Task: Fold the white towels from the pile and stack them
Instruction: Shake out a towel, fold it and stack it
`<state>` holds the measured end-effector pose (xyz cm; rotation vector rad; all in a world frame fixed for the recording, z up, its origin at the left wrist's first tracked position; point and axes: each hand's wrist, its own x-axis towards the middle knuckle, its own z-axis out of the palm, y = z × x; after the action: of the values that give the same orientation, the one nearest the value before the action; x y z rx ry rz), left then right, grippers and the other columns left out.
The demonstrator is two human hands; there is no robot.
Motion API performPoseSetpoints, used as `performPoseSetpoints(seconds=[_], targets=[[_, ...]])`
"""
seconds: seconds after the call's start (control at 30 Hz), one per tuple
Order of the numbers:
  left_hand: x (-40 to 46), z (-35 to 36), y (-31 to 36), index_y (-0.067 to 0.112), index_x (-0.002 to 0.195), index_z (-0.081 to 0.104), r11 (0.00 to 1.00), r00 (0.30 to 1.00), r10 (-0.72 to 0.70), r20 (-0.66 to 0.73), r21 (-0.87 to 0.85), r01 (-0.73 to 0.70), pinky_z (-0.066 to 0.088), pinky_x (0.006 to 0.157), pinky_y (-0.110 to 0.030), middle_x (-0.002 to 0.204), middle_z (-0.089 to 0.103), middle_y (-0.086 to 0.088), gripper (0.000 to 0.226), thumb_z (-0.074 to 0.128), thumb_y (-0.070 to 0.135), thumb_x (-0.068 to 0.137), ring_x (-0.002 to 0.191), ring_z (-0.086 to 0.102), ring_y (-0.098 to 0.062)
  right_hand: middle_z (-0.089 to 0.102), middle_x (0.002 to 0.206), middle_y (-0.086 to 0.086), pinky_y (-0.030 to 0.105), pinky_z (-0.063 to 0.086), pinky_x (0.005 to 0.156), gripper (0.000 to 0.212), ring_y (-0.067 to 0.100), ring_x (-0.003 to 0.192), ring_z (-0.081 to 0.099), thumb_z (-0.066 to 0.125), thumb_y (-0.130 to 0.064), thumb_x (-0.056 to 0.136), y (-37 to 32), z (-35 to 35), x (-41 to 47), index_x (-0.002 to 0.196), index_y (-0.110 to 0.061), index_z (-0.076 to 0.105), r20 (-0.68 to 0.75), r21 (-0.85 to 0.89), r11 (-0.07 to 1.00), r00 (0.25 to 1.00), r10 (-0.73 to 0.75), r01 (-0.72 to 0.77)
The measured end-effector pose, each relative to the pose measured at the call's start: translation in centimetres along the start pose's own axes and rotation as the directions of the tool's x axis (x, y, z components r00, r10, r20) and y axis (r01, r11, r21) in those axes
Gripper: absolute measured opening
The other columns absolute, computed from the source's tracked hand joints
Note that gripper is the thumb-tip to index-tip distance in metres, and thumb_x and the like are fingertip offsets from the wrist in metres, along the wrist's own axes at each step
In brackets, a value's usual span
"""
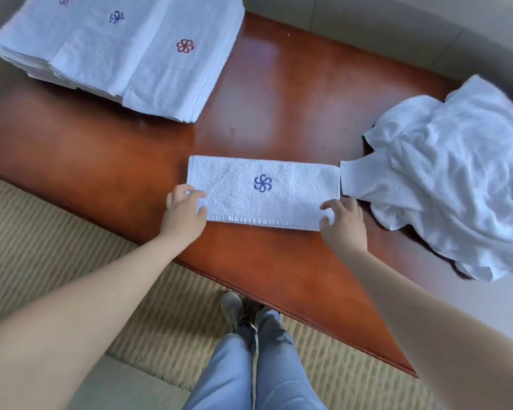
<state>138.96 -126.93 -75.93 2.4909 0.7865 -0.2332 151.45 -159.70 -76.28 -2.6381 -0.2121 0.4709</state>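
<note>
Head view looks down on a glossy reddish-brown wooden table (279,93), whose left and right ends run out of frame. At its middle near edge lies a folded towel (279,199), a long white terry rectangle with a blue pinwheel emblem (262,183) and a ribbed hem along the near side. Left hand (184,208) grips the towel's left end, fingers curled over the top and thumb at the edge; how far the fingers tuck under cannot be told. Right hand (342,217) pinches the towel's near right corner between thumb and curled fingers. Right of the towel, just touching its end, a crumpled pile of white towels (456,179) spills past the frame edge. Far left of the towel sits a flat stack of folded towels (125,54), cut off at the top, showing red and blue emblems. Below the table are striped beige carpet (42,232), blue jeans (249,374) and a grey shoe (234,309).
</note>
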Motion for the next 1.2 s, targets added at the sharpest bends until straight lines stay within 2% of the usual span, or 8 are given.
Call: performPoseSetpoints(seconds=[0.2, 0.4, 0.47, 0.6, 0.7, 0.87, 1.0, 1.2], targets=[[4.7, 5.1, 7.7, 0.019, 0.16, 0.029, 0.899, 0.92, 0.377, 0.11, 0.195, -0.392, 0.012, 0.127, -0.043, 0.17, 0.013, 0.0, 0.058, 0.045, 0.032, 0.106, 0.157, 0.006, -0.023, 0.036, 0.161, 0.009, 0.045, 0.025, 0.122, 0.049, 0.033, 0.15, 0.029, 0.055, -0.02, 0.099, -7.4, 6.3, 4.3, 0.148, -0.017, 0.05, 0.004, -0.083, 0.925, 0.928, -0.372, 0.371], [7.8, 8.7, 3.2, 0.036, 0.162, 0.016, 0.822, 0.907, 0.417, 0.064, 0.4, -0.406, 0.003, 0.127, -0.045, 0.171, 0.007, 0.007, 0.061, 0.024, 0.054, 0.105, 0.158, 0.003, -0.018, 0.025, 0.168, 0.004, 0.047, 0.012, 0.126, 0.056, 0.028, 0.156, 0.017, 0.039, -0.045, 0.105, -3.8, 10.7, 6.7, 0.159, -0.031, 0.034, -0.082, -0.281, 0.875, 0.899, -0.431, 0.394], [7.4, 7.5, 0.4, 0.037, 0.162, 0.016, 0.846, 0.922, 0.386, 0.02, 0.391, -0.362, 0.003, 0.128, -0.044, 0.171, 0.007, 0.008, 0.061, 0.021, 0.056, 0.104, 0.158, 0.003, -0.016, 0.018, 0.17, -0.001, 0.045, 0.007, 0.127, 0.06, 0.025, 0.158, 0.01, 0.031, -0.053, 0.104, -1.2, 9.6, 6.6, 0.161, -0.035, 0.024, -0.08, -0.323, 0.887, 0.925, -0.373, 0.329], [5.8, 5.1, -1.7, 0.046, 0.16, 0.004, 0.96, 0.996, 0.047, 0.081, 0.272, -0.067, -0.001, 0.127, -0.043, 0.169, -0.011, 0.016, 0.062, 0.023, 0.062, 0.103, 0.156, -0.013, -0.014, 0.0, 0.172, -0.004, 0.043, 0.002, 0.127, 0.065, 0.023, 0.158, -0.002, 0.028, -0.057, 0.104, 0.6, 6.3, 5.1, 0.163, -0.039, 0.008, 0.007, -0.307, 0.944, 0.993, -0.122, 0.118], [5.3, 3.8, 0.4, 0.04, 0.161, 0.007, 0.919, 0.984, -0.113, 0.141, 0.392, 0.049, -0.007, 0.126, -0.045, 0.17, -0.013, 0.01, 0.065, 0.027, 0.059, 0.103, 0.156, -0.014, -0.021, 0.008, 0.17, -0.002, 0.044, 0.013, 0.125, 0.065, 0.025, 0.156, 0.009, 0.046, -0.047, 0.1, 0.1, 3.7, 4.0, 0.159, -0.036, 0.02, 0.085, -0.189, 0.982, 0.996, 0.031, -0.015], [6.0, 3.3, 8.9, 0.023, 0.16, 0.024, 0.91, 0.955, 0.123, 0.269, 0.353, -0.217, 0.003, 0.126, -0.045, 0.17, 0.007, -0.001, 0.062, 0.041, 0.045, 0.104, 0.157, 0.001, -0.024, 0.045, 0.143, 0.006, 0.041, 0.048, 0.096, 0.062, 0.029, 0.121, 0.053, 0.06, -0.023, 0.09, 0.0, -0.1, 4.1, 0.148, -0.017, 0.039, 0.154, 0.218, 0.925, 0.947, 0.282, -0.311], [7.7, 5.8, 16.2, 0.016, 0.16, 0.024, 0.855, 0.875, 0.326, 0.357, 0.283, -0.434, 0.013, 0.125, -0.042, 0.168, 0.017, -0.005, 0.064, 0.046, 0.038, 0.104, 0.155, 0.014, -0.024, 0.054, 0.089, -0.005, 0.028, 0.037, 0.056, 0.057, 0.011, 0.074, 0.052, 0.059, -0.023, 0.089, 0.9, -1.0, 5.7, 0.142, -0.011, 0.039, 0.238, 0.266, 0.829, 0.867, 0.437, -0.491], [11.0, 9.4, 23.6, 0.016, 0.156, 0.031, 0.795, 0.824, 0.365, 0.432, 0.315, -0.518, 0.024, 0.119, -0.039, 0.155, 0.037, -0.009, 0.06, 0.05, 0.034, 0.102, 0.143, 0.036, -0.029, 0.06, 0.109, 0.002, 0.03, 0.04, 0.061, 0.051, 0.02, 0.088, 0.059, 0.057, -0.023, 0.085, 2.0, -0.2, 6.6, 0.133, -0.017, 0.043, 0.314, 0.225, 0.864, 0.873, 0.372, -0.449]])
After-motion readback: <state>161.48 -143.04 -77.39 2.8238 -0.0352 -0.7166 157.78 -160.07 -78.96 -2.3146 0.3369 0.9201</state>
